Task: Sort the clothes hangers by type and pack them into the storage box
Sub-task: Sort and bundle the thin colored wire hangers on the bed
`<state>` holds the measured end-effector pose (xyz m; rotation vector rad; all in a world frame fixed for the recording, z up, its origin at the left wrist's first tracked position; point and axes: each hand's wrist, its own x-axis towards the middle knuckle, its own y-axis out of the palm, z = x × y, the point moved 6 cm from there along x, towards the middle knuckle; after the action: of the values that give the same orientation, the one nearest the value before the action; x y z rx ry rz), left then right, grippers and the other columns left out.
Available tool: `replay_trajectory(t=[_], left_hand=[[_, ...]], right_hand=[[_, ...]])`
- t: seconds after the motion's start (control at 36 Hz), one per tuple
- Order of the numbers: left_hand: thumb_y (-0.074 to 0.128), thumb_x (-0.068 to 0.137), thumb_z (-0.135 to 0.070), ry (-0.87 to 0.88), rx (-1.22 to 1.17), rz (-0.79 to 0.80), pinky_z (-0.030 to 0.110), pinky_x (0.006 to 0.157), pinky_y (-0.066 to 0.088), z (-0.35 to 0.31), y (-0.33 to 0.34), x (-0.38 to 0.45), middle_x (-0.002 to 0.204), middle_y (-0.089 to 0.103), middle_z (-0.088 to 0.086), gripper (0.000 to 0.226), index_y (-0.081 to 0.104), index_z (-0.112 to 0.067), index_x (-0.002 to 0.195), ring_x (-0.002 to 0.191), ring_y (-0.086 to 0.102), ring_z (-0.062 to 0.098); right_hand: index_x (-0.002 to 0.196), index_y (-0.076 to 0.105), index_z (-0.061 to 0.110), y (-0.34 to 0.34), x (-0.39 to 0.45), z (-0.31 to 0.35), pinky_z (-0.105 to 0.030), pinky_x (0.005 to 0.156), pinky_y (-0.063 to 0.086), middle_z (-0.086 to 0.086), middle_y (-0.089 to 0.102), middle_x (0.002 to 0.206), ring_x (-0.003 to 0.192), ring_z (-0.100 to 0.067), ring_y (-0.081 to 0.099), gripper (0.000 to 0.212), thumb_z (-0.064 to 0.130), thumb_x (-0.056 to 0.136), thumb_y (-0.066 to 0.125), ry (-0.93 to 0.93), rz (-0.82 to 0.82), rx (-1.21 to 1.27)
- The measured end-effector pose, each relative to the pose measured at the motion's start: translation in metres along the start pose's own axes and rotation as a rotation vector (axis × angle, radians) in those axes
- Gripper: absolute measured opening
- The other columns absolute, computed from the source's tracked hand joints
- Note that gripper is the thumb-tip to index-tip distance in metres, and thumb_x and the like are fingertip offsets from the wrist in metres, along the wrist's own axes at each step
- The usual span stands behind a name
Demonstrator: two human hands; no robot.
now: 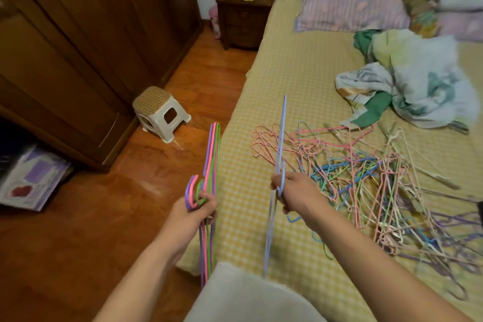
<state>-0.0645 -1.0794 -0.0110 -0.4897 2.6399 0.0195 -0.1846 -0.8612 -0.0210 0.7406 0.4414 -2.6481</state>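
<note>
the left hand (200, 205) grips a bundle of thick hangers (213, 154) by the hooks. the right hand (286, 187) pinches a blue hanger (281, 133). best to line up its hook with the bundle before adding it.

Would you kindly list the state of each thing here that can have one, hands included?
Left hand: grips a bunch of hangers.
Bunch of hangers: held upright, beside the bed edge.
Right hand: holds one blue hanger.
Blue hanger: held upright, edge-on.
Hanger pile: tangled, loose on the bed.
Wardrobe: doors closed.
Stool: upright on the floor.
</note>
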Motion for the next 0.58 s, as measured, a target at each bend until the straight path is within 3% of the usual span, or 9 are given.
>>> replay_trajectory(t=[0.11, 0.22, 0.33, 0.39, 0.44, 0.5, 0.58], left_hand=[[0.065, 0.092, 0.006, 0.016, -0.023, 0.138, 0.040, 0.081, 0.051, -0.013, 0.013, 0.002, 0.087, 0.072, 0.003, 0.017, 0.069, -0.009, 0.098, 0.086, 0.068, 0.021], [0.071, 0.088, -0.001, 0.057, -0.050, 0.303, 0.052, 0.092, 0.052, -0.019, 0.025, 0.002, 0.092, 0.071, 0.013, 0.032, 0.066, -0.005, 0.119, 0.088, 0.064, 0.027], [0.061, 0.091, 0.011, 0.030, -0.135, 0.324, 0.047, 0.089, 0.051, -0.016, 0.021, 0.009, 0.104, 0.070, 0.010, 0.054, 0.057, -0.015, 0.138, 0.085, 0.060, 0.024], [0.058, 0.092, 0.013, 0.021, -0.143, 0.368, 0.039, 0.078, 0.054, -0.015, 0.023, 0.012, 0.107, 0.070, 0.010, 0.057, 0.056, -0.017, 0.141, 0.084, 0.059, 0.023], [0.054, 0.091, 0.016, 0.009, -0.126, 0.405, 0.027, 0.066, 0.054, -0.017, 0.027, 0.013, 0.109, 0.071, 0.007, 0.057, 0.061, -0.017, 0.136, 0.082, 0.063, 0.015], [0.054, 0.089, 0.016, -0.003, -0.112, 0.442, 0.019, 0.060, 0.052, -0.018, 0.033, 0.014, 0.106, 0.070, 0.005, 0.052, 0.066, -0.018, 0.127, 0.078, 0.065, 0.005], [0.055, 0.087, 0.017, -0.017, -0.104, 0.519, 0.017, 0.057, 0.048, -0.017, 0.043, 0.014, 0.098, 0.066, 0.004, 0.048, 0.067, -0.016, 0.119, 0.072, 0.062, 0.004]], right_hand=[[0.075, 0.066, 0.010, 0.048, -0.011, 0.015, -0.028, 0.047, 0.046, -0.004, 0.052, 0.047, 0.042, -0.019, 0.046, 0.030, 0.014, 0.097, 0.046, 0.043, 0.051, 0.049], [0.085, 0.069, 0.010, 0.094, -0.026, 0.022, -0.027, 0.044, 0.047, -0.008, 0.055, 0.050, 0.038, -0.020, 0.047, 0.032, 0.010, 0.101, 0.042, 0.018, 0.102, 0.139], [0.094, 0.065, 0.001, 0.103, -0.030, 0.022, -0.039, 0.058, 0.054, -0.014, 0.057, 0.059, 0.043, -0.022, 0.052, 0.030, 0.007, 0.101, 0.036, -0.026, 0.029, 0.139], [0.096, 0.064, 0.006, 0.104, -0.033, 0.021, -0.044, 0.064, 0.057, -0.017, 0.063, 0.070, 0.049, -0.025, 0.059, 0.027, 0.009, 0.101, 0.038, -0.068, -0.016, -0.016], [0.100, 0.067, 0.012, 0.100, -0.037, 0.028, -0.047, 0.074, 0.057, -0.018, 0.071, 0.089, 0.075, -0.034, 0.068, 0.028, 0.015, 0.098, 0.039, -0.180, -0.129, -0.362], [0.108, 0.065, 0.011, 0.100, -0.046, 0.034, -0.044, 0.080, 0.053, -0.017, 0.070, 0.103, 0.097, -0.039, 0.065, 0.027, 0.017, 0.098, 0.041, -0.254, -0.226, -0.705], [0.108, 0.062, 0.012, 0.092, -0.056, 0.033, -0.042, 0.077, 0.048, -0.016, 0.069, 0.104, 0.099, -0.040, 0.064, 0.023, 0.020, 0.097, 0.044, -0.270, -0.382, -0.766]])
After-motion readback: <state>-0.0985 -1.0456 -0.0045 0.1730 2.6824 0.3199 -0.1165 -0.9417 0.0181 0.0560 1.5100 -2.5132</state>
